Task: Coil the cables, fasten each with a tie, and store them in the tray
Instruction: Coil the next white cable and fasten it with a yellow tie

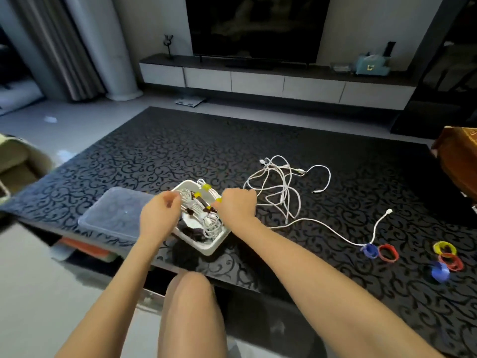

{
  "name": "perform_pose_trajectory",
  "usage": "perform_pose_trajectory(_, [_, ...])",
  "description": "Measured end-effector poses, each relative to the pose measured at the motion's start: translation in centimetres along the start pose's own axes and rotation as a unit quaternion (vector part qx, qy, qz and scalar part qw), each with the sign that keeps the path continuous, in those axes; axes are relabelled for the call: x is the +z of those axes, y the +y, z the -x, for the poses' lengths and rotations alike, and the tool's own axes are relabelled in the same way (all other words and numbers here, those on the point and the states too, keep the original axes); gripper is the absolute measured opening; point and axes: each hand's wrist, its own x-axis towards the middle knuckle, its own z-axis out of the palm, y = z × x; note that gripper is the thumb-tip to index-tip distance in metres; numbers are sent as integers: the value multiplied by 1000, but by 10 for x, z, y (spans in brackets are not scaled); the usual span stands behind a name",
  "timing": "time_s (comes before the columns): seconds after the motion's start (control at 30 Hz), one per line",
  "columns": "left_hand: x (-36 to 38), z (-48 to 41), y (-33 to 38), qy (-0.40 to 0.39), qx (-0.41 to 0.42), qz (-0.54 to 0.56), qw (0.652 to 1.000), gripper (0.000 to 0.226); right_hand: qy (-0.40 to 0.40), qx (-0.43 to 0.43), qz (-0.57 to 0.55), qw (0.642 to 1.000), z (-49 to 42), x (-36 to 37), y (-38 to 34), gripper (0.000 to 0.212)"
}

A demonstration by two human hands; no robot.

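A white tray (215, 247) sits on the dark patterned table near its front edge. It holds several coiled white cables (211, 226) bound with yellow ties (206, 187). Both hands are over the tray. My left hand (158, 215) pinches the left side of a white coil with curled fingers. My right hand (237, 205) grips the same coil's right side, next to a yellow tie (219, 200). A tangle of loose white cables (280, 188) lies just right of the tray. One cable (322, 224) runs right to a blue tie (369, 250).
A clear plastic lid (116, 215) lies left of the tray. Loose ties lie at the right: a red one (388, 253), then a yellow one (444, 248), another red one (451, 262) and a blue one (440, 272). My knee (191, 288) is below the table edge.
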Motion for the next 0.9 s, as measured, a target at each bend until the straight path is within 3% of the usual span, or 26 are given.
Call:
perform_pose_trajectory(0.13, [24,4,-11,-49,212,-124,968,20,-19,-33,116,992,-29,26,-22,27])
perform_pose_trajectory(0.2, [34,7,-13,-78,247,-170,951,32,-33,-36,127,991,-33,35,-19,28])
perform_pose_trajectory(0.3, [40,3,-22,-102,214,-207,949,62,-38,-51,29,998,-33,41,-8,25])
perform_pose_trajectory(0.43, [45,-2,-32,-113,211,-288,927,77,-22,-28,-136,990,-26,44,8,24])
perform_pose_trajectory(0.63, [39,5,-40,-22,229,-310,923,59,-2,-32,-58,998,-26,55,-3,26])
perform_pose_trajectory(0.8, [48,2,-44,-97,123,-307,939,75,15,-35,-19,999,-21,58,-11,19])
perform_pose_trajectory(0.9, [54,-6,-39,-134,83,-338,928,86,-16,-52,-10,998,-21,56,-9,20])
